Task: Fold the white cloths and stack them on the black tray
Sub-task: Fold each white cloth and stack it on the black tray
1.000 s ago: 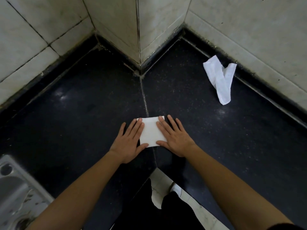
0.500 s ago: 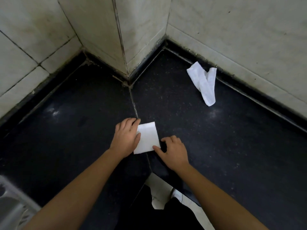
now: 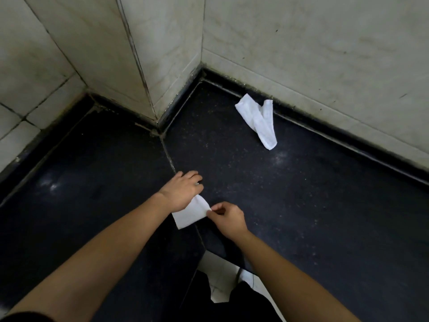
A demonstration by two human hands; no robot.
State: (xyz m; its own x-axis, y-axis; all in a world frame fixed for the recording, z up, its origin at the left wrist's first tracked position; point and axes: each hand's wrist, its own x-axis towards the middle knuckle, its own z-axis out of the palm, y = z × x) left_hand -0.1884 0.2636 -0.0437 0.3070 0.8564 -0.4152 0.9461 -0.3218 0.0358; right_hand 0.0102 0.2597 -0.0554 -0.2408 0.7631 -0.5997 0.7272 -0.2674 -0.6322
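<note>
Dim, soft light. The pale marble wall tiles (image 3: 301, 43) look grey-white, but the dark speckled stone counter (image 3: 313, 205) stays almost black — two faint shiny spots show on it. Wall lines bend near the edges. The left hand (image 3: 182, 192), on the small folded white cloth (image 3: 189, 216), looks a bit blurry.

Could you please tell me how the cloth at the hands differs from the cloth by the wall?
The near cloth is folded into a neat rectangle; the far cloth lies loose and twisted. The near cloth is handled, its corner pinched by the right hand; the far cloth is untouched. Both are white.
</note>
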